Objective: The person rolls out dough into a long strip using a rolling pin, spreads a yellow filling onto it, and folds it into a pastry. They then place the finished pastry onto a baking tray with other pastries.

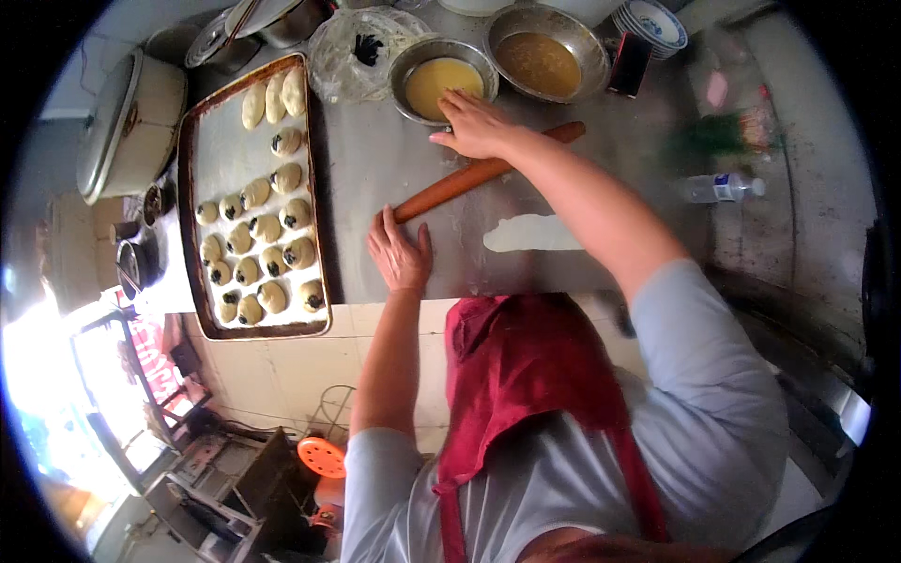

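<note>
My right hand (473, 125) reaches to the near rim of a metal bowl of yellow liquid (443, 76), fingertips at or over the liquid; contact is unclear. Under my right forearm, a wooden rolling pin (457, 184) lies diagonally on the metal worktop (373, 155). Beside the pin's left end rests my left hand (401, 255), fingers spread, with nothing seen in it. A flat, elongated sheet of pale dough (535, 233) lies partly hidden by my right forearm. On the left, a baking tray (325, 281) holds several dough pieces, many with dark filling showing.
Another metal bowl with brownish liquid (538, 63) stands at the back, beside a dark phone (630, 65) and stacked bowls (651, 27). A clear plastic bag (338, 56) lies behind the tray. A plastic bottle (721, 188) lies at right. Lidded pots (134, 127) stand at left.
</note>
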{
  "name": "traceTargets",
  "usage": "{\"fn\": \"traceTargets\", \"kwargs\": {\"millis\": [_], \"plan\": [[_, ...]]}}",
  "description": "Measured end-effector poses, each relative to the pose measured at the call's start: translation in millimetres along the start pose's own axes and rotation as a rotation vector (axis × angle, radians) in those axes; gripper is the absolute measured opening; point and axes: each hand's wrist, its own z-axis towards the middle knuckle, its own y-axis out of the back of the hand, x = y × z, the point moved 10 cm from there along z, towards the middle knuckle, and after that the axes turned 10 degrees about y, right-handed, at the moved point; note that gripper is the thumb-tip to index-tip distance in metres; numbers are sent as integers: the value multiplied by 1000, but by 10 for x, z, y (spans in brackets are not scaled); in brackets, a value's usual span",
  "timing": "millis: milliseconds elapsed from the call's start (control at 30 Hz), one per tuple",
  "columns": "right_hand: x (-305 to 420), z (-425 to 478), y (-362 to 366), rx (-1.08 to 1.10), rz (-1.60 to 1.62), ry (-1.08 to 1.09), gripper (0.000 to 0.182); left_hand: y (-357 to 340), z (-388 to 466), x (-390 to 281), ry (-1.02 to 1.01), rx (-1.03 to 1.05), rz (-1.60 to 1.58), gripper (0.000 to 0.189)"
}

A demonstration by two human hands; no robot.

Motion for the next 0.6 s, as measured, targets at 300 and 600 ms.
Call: {"fn": "traceTargets", "kwargs": {"millis": [300, 600], "plan": [[130, 243, -221, 497, 353, 47, 40, -46, -35, 39, 84, -14, 195, 71], [47, 448, -101, 290, 514, 57, 30, -21, -55, 60, 71, -8, 242, 66]]}}
